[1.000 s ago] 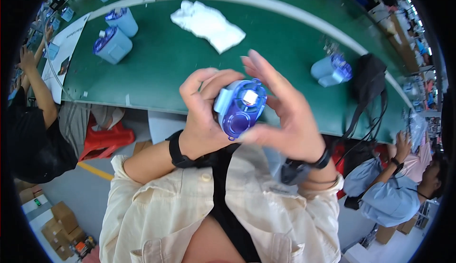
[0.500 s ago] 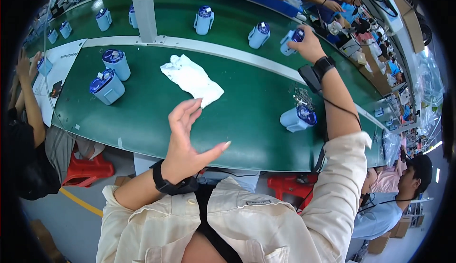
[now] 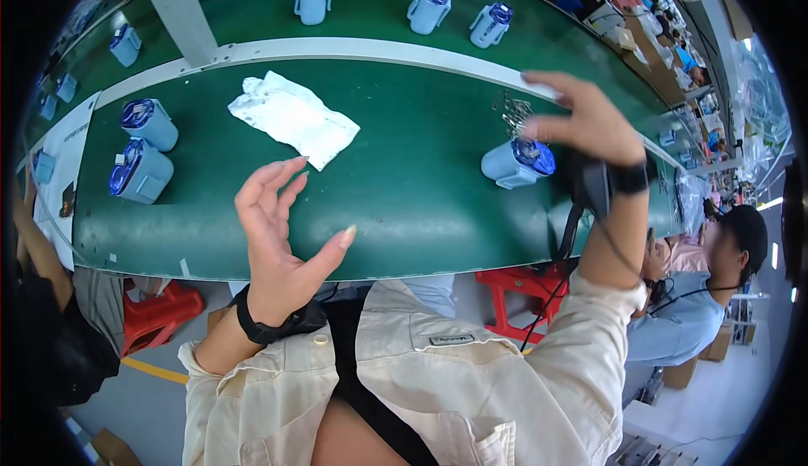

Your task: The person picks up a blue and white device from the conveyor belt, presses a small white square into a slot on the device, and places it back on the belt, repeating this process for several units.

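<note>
My right hand [image 3: 596, 123] is open with its fingers apart, holding nothing. It hovers just over a light-blue jug with a dark-blue lid [image 3: 510, 168], which lies tilted on the green bench [image 3: 404, 222]. A small heap of metal pieces [image 3: 515, 114] sits behind that jug, partly under my fingers. My left hand [image 3: 273, 243] is raised above the bench, fingers curved and spread, with nothing in it. Nearest to its fingertips is a crumpled white cloth [image 3: 295, 119]. Two similar jugs, one behind [image 3: 156, 128] and one in front [image 3: 145, 176], stand at the left.
Beyond a pale metal rail [image 3: 337, 48], several matching jugs stand on a green belt, one of them [image 3: 491, 29] near my right hand. A metal post [image 3: 178, 12] rises at the back left. Co-workers sit at both sides, one in a black cap [image 3: 741, 243].
My right hand has let go of the jug on the far belt and come back nearer, over the tilted jug. My left hand keeps its open pose. The whole view has shifted.
</note>
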Demonstrator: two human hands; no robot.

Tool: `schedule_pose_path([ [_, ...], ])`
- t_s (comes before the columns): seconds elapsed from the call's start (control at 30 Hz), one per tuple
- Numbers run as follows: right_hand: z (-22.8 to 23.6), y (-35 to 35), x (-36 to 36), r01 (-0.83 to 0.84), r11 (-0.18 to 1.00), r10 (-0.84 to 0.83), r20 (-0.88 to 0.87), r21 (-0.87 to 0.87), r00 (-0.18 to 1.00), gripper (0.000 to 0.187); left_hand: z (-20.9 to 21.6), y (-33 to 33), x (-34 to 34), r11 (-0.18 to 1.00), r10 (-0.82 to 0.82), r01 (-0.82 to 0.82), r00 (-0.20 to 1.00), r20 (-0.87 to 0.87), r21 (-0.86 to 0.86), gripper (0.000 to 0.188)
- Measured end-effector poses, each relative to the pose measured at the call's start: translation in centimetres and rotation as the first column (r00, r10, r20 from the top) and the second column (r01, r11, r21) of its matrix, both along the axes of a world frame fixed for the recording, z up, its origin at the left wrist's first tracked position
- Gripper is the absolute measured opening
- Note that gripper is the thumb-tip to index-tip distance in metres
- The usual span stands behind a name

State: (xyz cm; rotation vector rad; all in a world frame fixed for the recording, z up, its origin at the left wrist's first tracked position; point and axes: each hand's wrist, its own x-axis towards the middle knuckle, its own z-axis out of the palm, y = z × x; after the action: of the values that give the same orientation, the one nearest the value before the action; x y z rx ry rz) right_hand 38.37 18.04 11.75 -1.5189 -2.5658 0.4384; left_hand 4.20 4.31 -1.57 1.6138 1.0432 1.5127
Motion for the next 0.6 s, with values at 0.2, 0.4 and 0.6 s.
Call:
schedule_pose_path([
  [0.2,-4.1,-7.0,0.0,0.030,0.998,-0.023,-0.104,0.059,0.994,0.058,0.2,0.0,2.3,0.988,-0.145,0.149,0.987,0.063,-0.050,0.081],
  [0.4,-4.9,-11.4,-6.5,0.184,0.918,-0.376,-0.618,-0.352,0.691,0.047,3.1,-1.9,5.2,0.986,-0.164,0.164,0.961,-0.223,-0.016,0.082],
  [0.6,-4.3,-15.0,-11.8,-0.001,0.922,-0.274,-0.656,-0.387,0.703,0.036,2.7,-3.5,2.9,0.986,-0.164,0.151,0.914,-0.372,-0.064,0.091],
])
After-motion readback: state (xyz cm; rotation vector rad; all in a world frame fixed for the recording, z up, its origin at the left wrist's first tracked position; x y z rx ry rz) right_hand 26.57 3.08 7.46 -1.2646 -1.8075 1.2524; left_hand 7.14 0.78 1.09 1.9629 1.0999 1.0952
